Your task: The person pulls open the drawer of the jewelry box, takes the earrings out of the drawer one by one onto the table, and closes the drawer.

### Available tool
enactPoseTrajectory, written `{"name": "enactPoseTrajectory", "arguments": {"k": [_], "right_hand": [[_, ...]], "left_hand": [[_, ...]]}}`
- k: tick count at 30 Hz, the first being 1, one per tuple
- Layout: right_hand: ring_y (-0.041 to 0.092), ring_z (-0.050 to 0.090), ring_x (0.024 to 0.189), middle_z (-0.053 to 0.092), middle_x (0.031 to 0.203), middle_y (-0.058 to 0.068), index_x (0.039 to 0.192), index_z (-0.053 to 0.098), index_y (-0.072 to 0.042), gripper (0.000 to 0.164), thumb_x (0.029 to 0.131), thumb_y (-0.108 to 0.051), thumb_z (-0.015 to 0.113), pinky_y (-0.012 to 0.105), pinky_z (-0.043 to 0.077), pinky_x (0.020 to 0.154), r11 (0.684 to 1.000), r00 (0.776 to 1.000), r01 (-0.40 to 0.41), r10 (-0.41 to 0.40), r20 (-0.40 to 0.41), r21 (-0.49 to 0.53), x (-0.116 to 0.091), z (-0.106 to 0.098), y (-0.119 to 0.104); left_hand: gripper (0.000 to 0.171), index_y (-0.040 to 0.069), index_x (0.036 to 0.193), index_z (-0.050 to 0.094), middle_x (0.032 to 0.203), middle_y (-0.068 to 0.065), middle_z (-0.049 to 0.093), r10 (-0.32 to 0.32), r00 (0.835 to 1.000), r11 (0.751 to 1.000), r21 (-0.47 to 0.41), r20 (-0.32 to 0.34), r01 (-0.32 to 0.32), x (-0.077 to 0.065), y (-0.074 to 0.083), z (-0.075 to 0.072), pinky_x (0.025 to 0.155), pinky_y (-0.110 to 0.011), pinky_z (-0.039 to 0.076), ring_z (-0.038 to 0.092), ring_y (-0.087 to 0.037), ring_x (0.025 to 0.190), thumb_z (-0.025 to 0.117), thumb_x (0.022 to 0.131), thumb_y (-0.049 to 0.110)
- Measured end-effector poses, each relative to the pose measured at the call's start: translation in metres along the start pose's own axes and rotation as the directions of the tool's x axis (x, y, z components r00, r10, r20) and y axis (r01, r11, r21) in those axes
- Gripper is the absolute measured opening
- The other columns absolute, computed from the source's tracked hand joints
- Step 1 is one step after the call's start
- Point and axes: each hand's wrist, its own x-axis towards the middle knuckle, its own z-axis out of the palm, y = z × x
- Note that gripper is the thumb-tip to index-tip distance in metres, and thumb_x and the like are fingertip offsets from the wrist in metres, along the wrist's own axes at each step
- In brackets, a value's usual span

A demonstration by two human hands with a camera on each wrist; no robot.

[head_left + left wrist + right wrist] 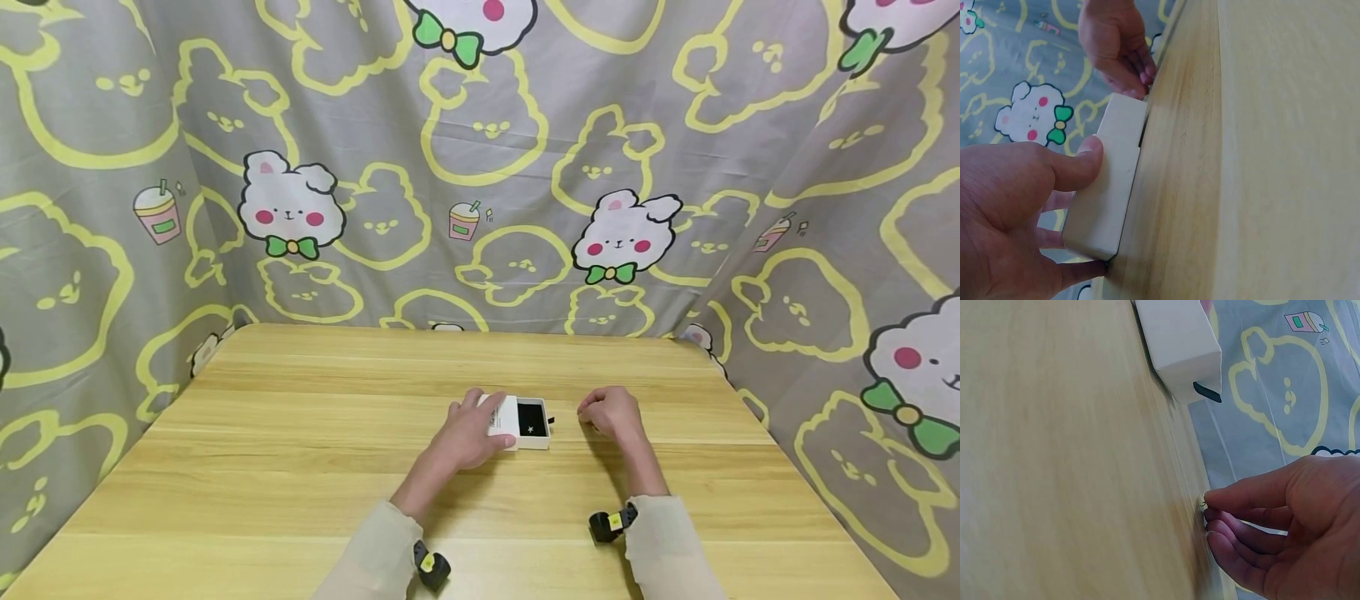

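Note:
A small white box [504, 425] with a sliding drawer lies on the table, and my left hand [467, 437] grips its sleeve, thumb on the near side. The drawer, pulled partway out to the right, shows a black lining [532, 411] with a tiny silver star-shaped piece [530, 430] on it. A black ribbon tab [1207, 392] sticks out of the drawer's end. To the right of the box, apart from it, my right hand [615, 412] is low over the table. Its thumb and forefinger pinch a tiny yellowish thing [1204, 501], too small to identify.
The wooden table [300, 500] reaches back to a grey patterned curtain [390, 208] that hangs behind it and along both sides. A black camera is strapped to each wrist.

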Motion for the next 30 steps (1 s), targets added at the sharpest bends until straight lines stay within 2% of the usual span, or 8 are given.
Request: {"name": "enactPoseTrajectory", "arguments": {"k": [9, 25, 30], "right_hand": [[0.020, 0.054, 0.068, 0.068, 0.079, 0.007, 0.086, 0.076, -0.004, 0.008, 0.082, -0.006, 0.069, 0.029, 0.041, 0.056, 1.000, 1.000, -0.009, 0.009, 0.010, 0.009, -0.0012, -0.0004, 0.0005], [0.017, 0.052, 0.064, 0.065, 0.071, 0.004, 0.086, 0.075, -0.004, 0.009, 0.081, -0.010, 0.072, 0.029, 0.040, 0.056, 1.000, 0.999, -0.001, 0.001, 0.033, 0.021, 0.0000, -0.0034, -0.0001], [0.018, 0.054, 0.067, 0.068, 0.074, 0.006, 0.087, 0.076, -0.004, 0.009, 0.083, -0.011, 0.072, 0.029, 0.041, 0.057, 1.000, 0.999, -0.003, 0.003, 0.032, 0.008, -0.0014, -0.0036, -0.0017]], "left_hand": [[0.074, 0.020, 0.156, 0.041, 0.156, -0.017, 0.037, 0.005, 1.000, 1.000, 0.004, -0.001, -0.005, 0.0001, 0.0006, -0.0001, 0.085, -0.046, 0.048, 0.045, -0.035, 0.115, 0.072, 0.093, 0.042], [0.074, 0.020, 0.156, 0.040, 0.157, -0.017, 0.037, 0.006, 1.000, 1.000, 0.003, -0.002, -0.006, -0.0006, 0.0009, -0.0009, 0.086, -0.048, 0.049, 0.045, -0.036, 0.118, 0.072, 0.093, 0.042], [0.074, 0.020, 0.156, 0.041, 0.156, -0.017, 0.037, 0.007, 1.000, 1.000, 0.003, 0.000, -0.007, -0.0007, 0.0011, -0.0013, 0.085, -0.047, 0.048, 0.045, -0.035, 0.115, 0.072, 0.093, 0.041]]}}
